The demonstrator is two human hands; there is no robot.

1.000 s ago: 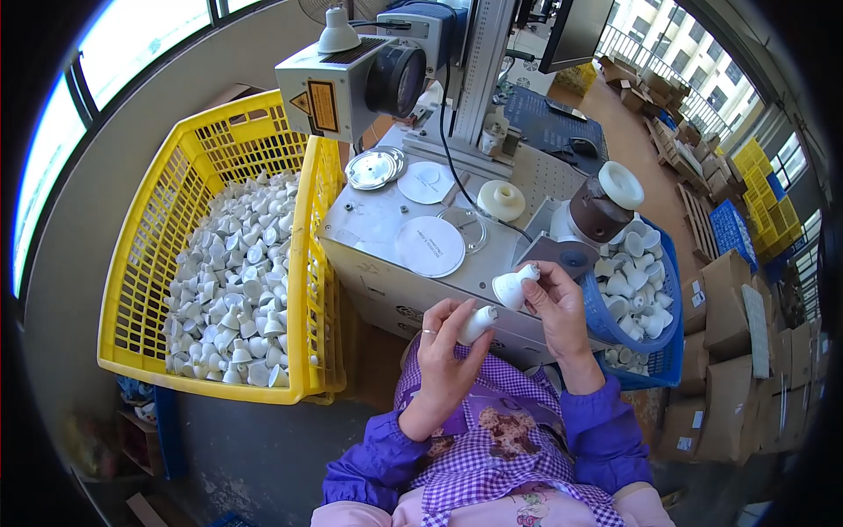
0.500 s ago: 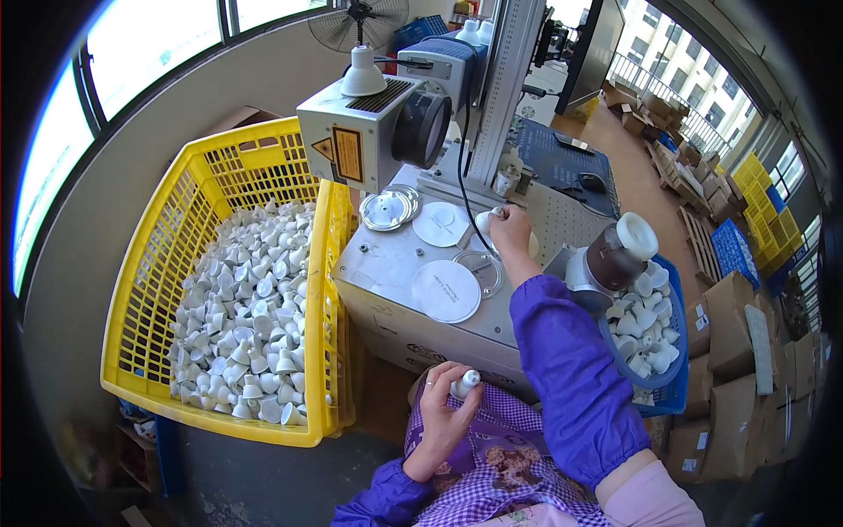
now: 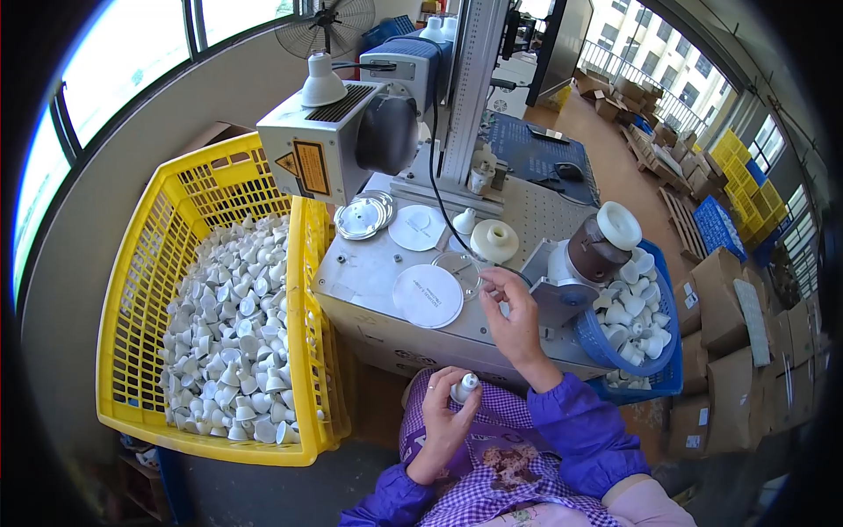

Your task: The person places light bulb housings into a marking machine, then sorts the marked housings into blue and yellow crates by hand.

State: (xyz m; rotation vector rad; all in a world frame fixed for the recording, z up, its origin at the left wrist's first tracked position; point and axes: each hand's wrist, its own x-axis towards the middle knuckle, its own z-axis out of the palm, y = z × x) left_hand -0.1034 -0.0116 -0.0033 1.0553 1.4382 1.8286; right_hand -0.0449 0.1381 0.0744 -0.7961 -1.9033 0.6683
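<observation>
The right hand (image 3: pixel 514 309) has come back from the far part of the grey metal worktop (image 3: pixel 369 263) of the marking machine. Half a second ago it reached up to the round cream plastic fixture (image 3: pixel 494 240) with a small white cone-shaped plastic housing; now that housing (image 3: pixel 464 220) stands just beside the fixture, under the machine head, and the right hand is empty, with its fingers loosely spread above the front edge of the worktop. By my judgement this means one piece is set down for marking and the hand is free for the next.

The left hand (image 3: pixel 445 413) stays low over the purple checked apron (image 3: pixel 492 457). It is closed around a second small white cone-shaped housing (image 3: pixel 464 386), whose silvery narrow end points up between thumb and fingers.

The yellow plastic lattice crate (image 3: pixel 149 263) on the left is rigid, and it is filled with many matt white housings, all of the same funnel shape. The blue plastic basket (image 3: pixel 615 347) on the right holds more of them. On the worktop lie flat white paper-like discs (image 3: pixel 428 296) and shiny metal round lids (image 3: pixel 362 217).
</observation>
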